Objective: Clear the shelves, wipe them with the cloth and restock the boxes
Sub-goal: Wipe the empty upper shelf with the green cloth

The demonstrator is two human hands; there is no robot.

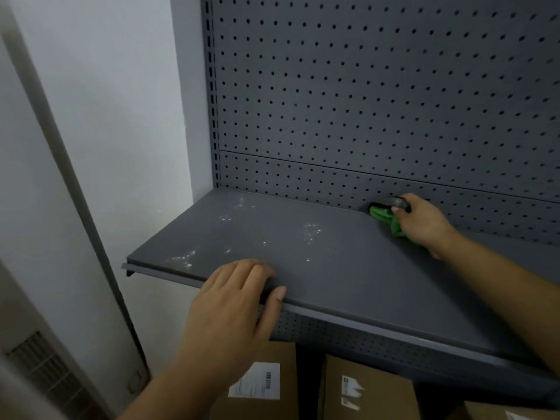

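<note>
The grey metal shelf (348,268) carries no boxes; white dusty smears (310,231) dot its left and middle. My right hand (424,222) grips a bunched green cloth (386,218) at the back of the shelf, against the pegboard panel. My left hand (233,298) rests on the shelf's front edge, its fingers lying over the lip and its thumb on top. Two brown cardboard boxes with white labels, one (260,383) and another (366,392), stand below the shelf.
A grey pegboard back panel (378,86) rises behind the shelf. A white wall (106,116) and a door frame (60,147) close in the left side. A floor vent (45,365) sits at the lower left. A third box corner (509,413) shows at the bottom right.
</note>
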